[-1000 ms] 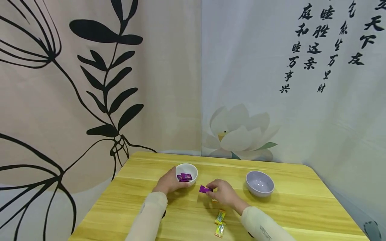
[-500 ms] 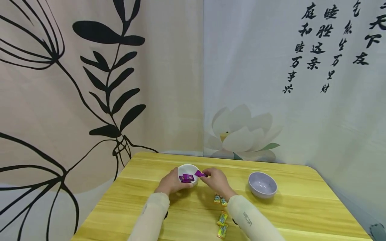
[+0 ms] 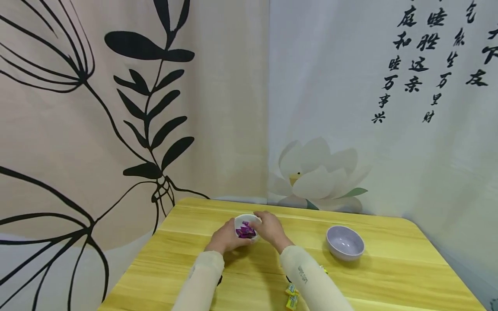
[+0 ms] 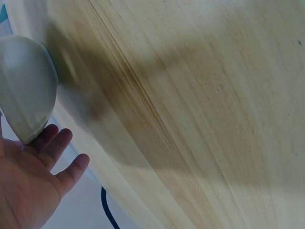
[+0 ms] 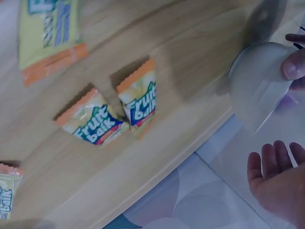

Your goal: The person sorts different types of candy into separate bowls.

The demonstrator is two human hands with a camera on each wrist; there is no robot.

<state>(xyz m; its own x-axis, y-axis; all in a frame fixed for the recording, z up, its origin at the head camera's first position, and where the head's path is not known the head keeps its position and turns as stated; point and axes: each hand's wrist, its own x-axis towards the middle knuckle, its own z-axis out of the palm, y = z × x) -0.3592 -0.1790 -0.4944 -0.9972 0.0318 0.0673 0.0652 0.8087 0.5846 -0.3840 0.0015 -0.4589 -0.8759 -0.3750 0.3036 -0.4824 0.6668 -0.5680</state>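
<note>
Moved from beside it to over the small white ceramic bowl (image 3: 246,228) of purple sweets (image 3: 245,231), the right hand (image 3: 269,229) seems empty, fingers relaxed, while the left hand (image 3: 225,236) cups the bowl's side, where a nudge could tip it.

A staged corner set rather than a lived-in room: printed fabric backdrops (image 3: 132,108) hang as walls, one beige with black leaves, the other pale with a lotus (image 3: 315,172) and columns of Chinese calligraphy (image 3: 424,65). They meet behind a small light-wood tabletop (image 3: 389,268) carrying two bowls (image 3: 345,243) and wrapped sweets (image 5: 119,112), with no other furniture in view.
</note>
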